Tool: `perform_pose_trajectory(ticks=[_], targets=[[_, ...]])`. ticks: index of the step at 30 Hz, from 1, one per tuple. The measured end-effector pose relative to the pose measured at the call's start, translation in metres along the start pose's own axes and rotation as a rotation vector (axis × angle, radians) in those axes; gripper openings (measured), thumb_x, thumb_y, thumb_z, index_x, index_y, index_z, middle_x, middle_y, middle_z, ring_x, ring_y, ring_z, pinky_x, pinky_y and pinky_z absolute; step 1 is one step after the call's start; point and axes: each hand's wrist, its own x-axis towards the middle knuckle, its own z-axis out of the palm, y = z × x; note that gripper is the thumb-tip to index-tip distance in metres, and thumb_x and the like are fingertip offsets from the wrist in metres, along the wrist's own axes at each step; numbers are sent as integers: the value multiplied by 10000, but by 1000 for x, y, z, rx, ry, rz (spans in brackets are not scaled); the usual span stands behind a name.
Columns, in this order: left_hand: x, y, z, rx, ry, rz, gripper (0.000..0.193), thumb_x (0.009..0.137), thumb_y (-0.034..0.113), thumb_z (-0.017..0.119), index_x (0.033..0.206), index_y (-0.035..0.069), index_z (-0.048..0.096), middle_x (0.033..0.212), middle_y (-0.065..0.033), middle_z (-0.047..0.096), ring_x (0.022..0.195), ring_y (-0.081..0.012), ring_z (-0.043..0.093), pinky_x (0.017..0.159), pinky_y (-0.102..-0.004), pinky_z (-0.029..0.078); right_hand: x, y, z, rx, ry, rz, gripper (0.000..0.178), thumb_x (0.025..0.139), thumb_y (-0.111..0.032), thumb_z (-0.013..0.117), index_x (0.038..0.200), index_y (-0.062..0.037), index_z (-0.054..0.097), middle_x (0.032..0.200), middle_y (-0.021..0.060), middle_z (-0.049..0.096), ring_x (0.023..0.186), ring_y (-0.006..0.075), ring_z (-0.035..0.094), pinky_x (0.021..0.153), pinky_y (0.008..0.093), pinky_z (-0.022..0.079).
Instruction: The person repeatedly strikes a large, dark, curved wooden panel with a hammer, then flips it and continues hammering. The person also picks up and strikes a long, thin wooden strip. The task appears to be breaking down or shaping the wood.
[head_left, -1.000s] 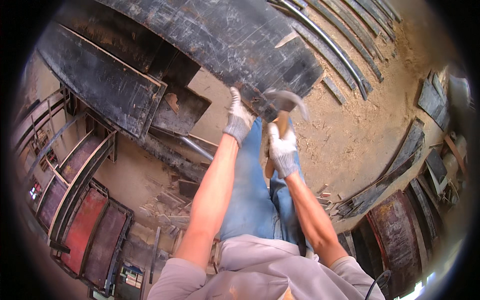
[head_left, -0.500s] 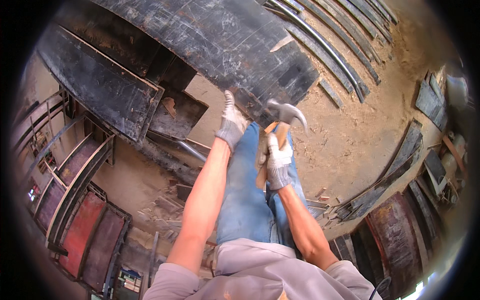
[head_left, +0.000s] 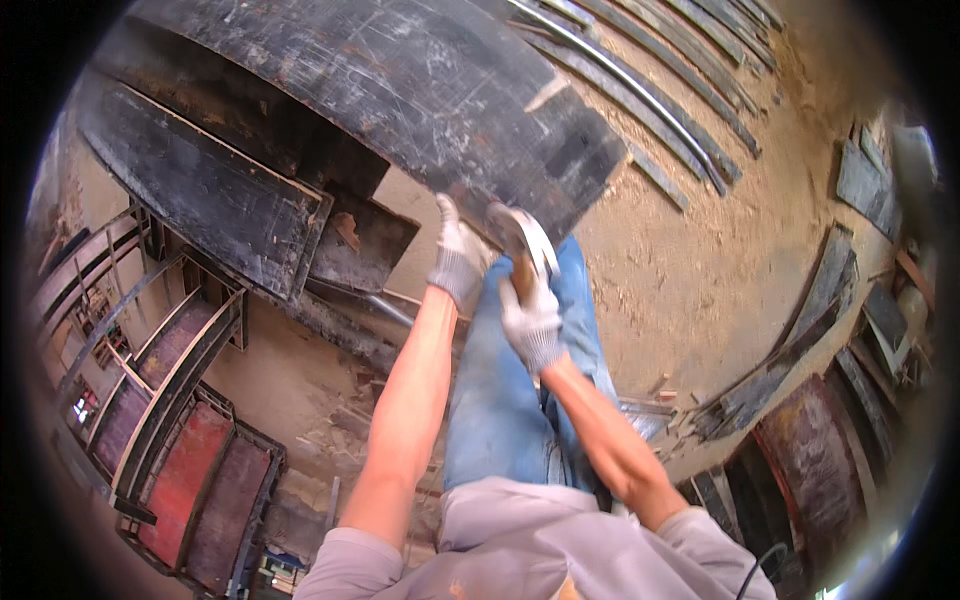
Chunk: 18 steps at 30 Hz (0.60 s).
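Observation:
A claw hammer (head_left: 535, 242) is gripped in my gloved right hand (head_left: 530, 318). Its pale metal head, smeared by motion, is close to the near edge of a scratched dark board (head_left: 430, 95). My gloved left hand (head_left: 462, 250) is at that edge, left of the hammer. The left thumb stretches up beside the edge; the other fingers look curled, their tips hidden. Both hands are above my legs in blue jeans (head_left: 495, 400). Whether the hammer head touches the board is not clear.
Curved dark panels (head_left: 200, 180) lie left of the board. Red and purple curved frames (head_left: 185, 480) stand at lower left. Long strips and a metal tube (head_left: 640, 90) lie on sandy ground at upper right. Dark offcuts (head_left: 800, 330) are piled on the right.
My right hand has swung the hammer left and turned it, bringing its head nearer the board's edge. My left hand stays almost in place. The view has shifted slightly.

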Motion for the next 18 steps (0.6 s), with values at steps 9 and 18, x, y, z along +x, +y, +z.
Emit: perform_pose_trajectory(ticks=[9,18], targets=[[-7,1,8,-49,-7,-2,1047,908,904,372,1552,81,440,1521,-157,542,1392,-344,521,1197,-542,403,22,-9,-35,-90,124,-191,360,1003,-268,686,1271,-35,625,959,241,748,864,392,756,758,491,595],[15,-7,-3,-9,23,1,664,973,510,719,1490,134,538,1453,-123,626,1322,-337,602,1113,-575,498,90,65,-53,832,241,467,242,1004,-221,739,1165,-91,613,888,17,674,727,167,657,620,379,583]])
